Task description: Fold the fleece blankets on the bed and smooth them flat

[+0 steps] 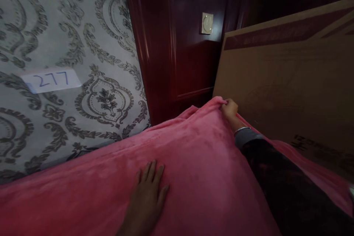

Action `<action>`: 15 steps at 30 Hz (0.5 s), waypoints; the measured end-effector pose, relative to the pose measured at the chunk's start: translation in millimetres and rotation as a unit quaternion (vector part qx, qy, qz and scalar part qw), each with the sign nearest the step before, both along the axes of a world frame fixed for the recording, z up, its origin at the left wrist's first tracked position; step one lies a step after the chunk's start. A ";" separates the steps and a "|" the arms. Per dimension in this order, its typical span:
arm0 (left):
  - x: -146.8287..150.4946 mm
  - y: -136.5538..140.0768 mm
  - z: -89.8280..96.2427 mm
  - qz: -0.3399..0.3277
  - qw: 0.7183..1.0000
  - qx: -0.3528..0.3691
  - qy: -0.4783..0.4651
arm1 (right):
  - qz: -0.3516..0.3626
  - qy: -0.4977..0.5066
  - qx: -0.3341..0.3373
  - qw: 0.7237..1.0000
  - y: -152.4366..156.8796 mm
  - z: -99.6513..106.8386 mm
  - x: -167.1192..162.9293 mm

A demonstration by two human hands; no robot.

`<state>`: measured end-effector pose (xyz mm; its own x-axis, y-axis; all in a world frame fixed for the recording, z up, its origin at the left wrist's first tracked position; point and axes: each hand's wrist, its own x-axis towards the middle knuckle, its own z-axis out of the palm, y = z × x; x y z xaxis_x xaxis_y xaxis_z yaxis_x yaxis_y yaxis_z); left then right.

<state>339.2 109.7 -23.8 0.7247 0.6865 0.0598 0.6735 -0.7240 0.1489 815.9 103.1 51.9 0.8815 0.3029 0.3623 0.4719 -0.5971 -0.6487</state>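
Note:
A pink plush blanket spreads across the lower part of the view and rises to a bunched corner near the dark red panel. My right hand is closed on that far corner, pinching the fabric between its fingers. Flat on the blanket, nearer to me, rests my left hand, its fingers stretched out and spread. Whatever lies under the blanket is hidden.
A patterned grey wall runs along the left, with a white paper label reading 277. Dark red wood panelling with a wall plate stands ahead. A big cardboard box leans at the right.

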 end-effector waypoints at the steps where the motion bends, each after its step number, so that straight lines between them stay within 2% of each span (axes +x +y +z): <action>1: -0.2 -0.4 0.1 -0.001 1.000 -0.003 0.003 | 0.000 0.001 0.005 1.000 3.3 -5.6 2.3; 4: -1.6 0.3 -4.0 -0.008 1.000 0.005 -0.007 | 0.026 0.012 0.005 1.000 12.6 -34.5 4.3; 7: -3.1 3.1 -10.5 -0.010 0.999 0.025 -0.024 | 0.080 0.032 -0.019 0.996 21.2 -66.8 3.4; 9: -3.1 4.6 -12.3 -0.007 0.999 0.029 -0.023 | 0.120 0.037 -0.040 0.991 26.2 -80.6 4.0; 11: -2.2 5.3 -10.9 -0.004 1.000 0.020 -0.007 | 0.153 0.028 -0.060 0.986 29.6 -85.6 5.7; 15: -0.1 4.9 -5.1 0.003 1.000 0.004 0.017 | 0.201 -0.004 -0.113 0.973 26.0 -79.7 5.9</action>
<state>339.1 114.7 -28.9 0.7216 0.6911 0.0405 0.6832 -0.7204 0.1192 821.8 129.1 -27.8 0.6725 0.6958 0.2524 0.7010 -0.4894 -0.5187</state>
